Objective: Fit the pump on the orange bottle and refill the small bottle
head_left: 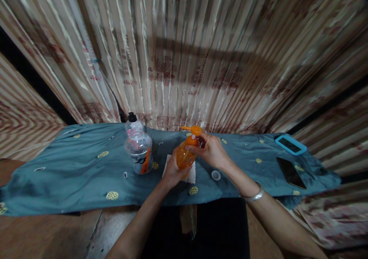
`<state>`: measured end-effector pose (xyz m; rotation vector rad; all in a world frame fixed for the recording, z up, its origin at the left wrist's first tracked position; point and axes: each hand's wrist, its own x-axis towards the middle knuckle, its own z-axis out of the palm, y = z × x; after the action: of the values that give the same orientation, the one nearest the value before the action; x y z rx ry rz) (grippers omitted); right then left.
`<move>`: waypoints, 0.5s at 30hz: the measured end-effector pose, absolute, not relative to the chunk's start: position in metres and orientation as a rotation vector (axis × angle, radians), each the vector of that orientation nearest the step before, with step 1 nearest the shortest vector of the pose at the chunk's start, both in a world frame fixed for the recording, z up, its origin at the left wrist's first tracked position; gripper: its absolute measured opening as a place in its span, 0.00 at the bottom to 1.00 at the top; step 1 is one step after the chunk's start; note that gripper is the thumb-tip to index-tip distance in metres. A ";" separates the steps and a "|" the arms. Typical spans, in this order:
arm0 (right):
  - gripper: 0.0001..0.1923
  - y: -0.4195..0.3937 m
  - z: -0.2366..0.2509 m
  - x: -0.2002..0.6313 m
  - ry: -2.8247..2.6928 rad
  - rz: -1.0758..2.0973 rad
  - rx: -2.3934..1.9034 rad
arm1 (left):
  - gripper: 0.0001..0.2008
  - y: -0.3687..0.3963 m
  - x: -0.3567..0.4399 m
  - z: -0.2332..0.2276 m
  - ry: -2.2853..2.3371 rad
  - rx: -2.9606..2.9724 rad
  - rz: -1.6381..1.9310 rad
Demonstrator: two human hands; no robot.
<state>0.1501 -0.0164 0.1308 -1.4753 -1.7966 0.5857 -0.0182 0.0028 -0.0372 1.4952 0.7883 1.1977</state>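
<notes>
An orange pump bottle [185,158] with an orange pump head [196,130] stands slightly tilted in both hands. My left hand [171,173] is wrapped round the lower part of its body. At the neck, just below the pump head, the fingers and thumb of my right hand [214,150] are closed on the bottle. Part of the grip there is hidden. Beneath the bottle lies a white cloth [190,177] with a jagged edge. A small round whitish cap [216,175] rests on the tablecloth below my right hand.
To the left stands a clear plastic bottle [140,151] with an orange and black label and no lid. Behind it is another clear bottle with a black top [132,117]. A blue-framed device [291,144] and a dark phone [290,172] lie at right. Curtains [184,59] hang behind the table.
</notes>
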 end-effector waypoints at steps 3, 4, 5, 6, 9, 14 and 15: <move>0.34 -0.014 0.137 0.160 -1.864 0.720 -1.483 | 0.42 0.003 -0.019 -0.036 0.789 1.502 1.196; 0.35 -0.012 0.138 0.164 -1.890 0.784 -1.471 | 0.42 0.003 -0.018 -0.036 0.794 1.504 1.195; 0.37 -0.011 0.139 0.168 -1.915 0.847 -1.452 | 0.42 0.003 -0.018 -0.036 0.798 1.506 1.196; 0.38 -0.010 0.139 0.171 -1.936 0.895 -1.429 | 0.41 0.002 -0.017 -0.037 0.800 1.505 1.197; 0.36 -0.009 0.137 0.171 -1.965 0.911 -1.401 | 0.41 0.002 -0.016 -0.038 0.803 1.499 1.203; 0.34 -0.017 0.131 0.148 -1.821 0.626 -1.528 | 0.42 0.004 -0.017 -0.042 0.780 1.487 1.226; 0.34 -0.019 0.131 0.145 -1.789 0.584 -1.552 | 0.42 0.004 -0.017 -0.043 0.767 1.482 1.228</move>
<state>0.1446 -0.0193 0.1312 -1.5523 -1.7893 0.5839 -0.0169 0.0040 -0.0427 1.4824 0.7672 1.2282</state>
